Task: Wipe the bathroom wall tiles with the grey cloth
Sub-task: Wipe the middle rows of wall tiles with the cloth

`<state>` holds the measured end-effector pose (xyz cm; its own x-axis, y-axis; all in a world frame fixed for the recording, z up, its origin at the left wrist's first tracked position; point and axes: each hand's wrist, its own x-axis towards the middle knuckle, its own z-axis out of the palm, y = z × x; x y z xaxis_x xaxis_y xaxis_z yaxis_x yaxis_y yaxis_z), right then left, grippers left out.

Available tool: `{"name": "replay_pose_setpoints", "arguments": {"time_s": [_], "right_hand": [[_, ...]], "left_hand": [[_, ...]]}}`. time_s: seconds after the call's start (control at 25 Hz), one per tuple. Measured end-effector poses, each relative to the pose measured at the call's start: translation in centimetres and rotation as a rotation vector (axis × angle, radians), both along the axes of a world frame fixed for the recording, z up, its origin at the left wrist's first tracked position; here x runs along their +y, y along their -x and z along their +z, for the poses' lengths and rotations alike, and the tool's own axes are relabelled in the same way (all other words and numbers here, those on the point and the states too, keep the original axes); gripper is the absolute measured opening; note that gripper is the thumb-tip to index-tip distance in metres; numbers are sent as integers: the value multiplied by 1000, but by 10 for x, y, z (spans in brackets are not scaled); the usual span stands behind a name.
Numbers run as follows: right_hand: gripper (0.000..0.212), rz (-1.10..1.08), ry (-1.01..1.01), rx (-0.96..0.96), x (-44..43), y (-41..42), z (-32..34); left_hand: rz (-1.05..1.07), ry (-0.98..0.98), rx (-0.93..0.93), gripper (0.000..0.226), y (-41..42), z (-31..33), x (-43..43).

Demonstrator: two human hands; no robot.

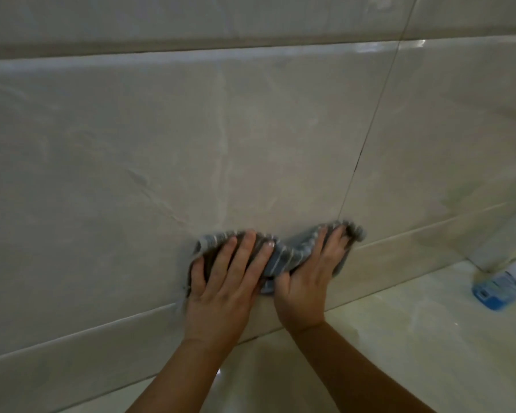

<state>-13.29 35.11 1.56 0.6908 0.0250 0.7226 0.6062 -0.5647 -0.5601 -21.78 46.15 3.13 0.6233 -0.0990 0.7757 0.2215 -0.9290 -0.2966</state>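
A ribbed grey cloth (292, 253) is bunched against the glossy beige wall tiles (161, 150), low on the wall just above a raised tile band. My left hand (224, 281) presses flat on the cloth's left part, fingers straight and spread. My right hand (309, 281) presses on its right part, fingers stretched up to the cloth's far right end. Most of the cloth lies hidden under both palms.
A pale glossy ledge (399, 338) runs below the wall. At its far right end lies a blue and white bottle (498, 286), with something green behind it. A dark vertical grout line (367, 138) crosses the wall right of centre.
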Motion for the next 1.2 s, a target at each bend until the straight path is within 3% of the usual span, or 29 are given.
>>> {"name": "replay_pose_setpoints", "arguments": {"time_s": [0.16,0.32,0.48,0.76,0.96,1.2], "right_hand": [[73,-61,-149,-143,16,-19,83],[70,-70,-24,-236,17,-17,58],[73,-20,84,-159,4,-6,4],[77,-105,-206,-100,33,-7,83],[94,47,-115,55,36,35,22],[68,206,-336,303,43,73,35]], "left_hand": [[29,109,-212,70,-17,68,-2],[46,9,-161,70,-9,47,7],[57,-29,-42,78,6,9,13],[69,36,-184,70,-2,68,14],[94,-63,8,78,23,23,29],[-80,81,172,72,56,37,32]]}}
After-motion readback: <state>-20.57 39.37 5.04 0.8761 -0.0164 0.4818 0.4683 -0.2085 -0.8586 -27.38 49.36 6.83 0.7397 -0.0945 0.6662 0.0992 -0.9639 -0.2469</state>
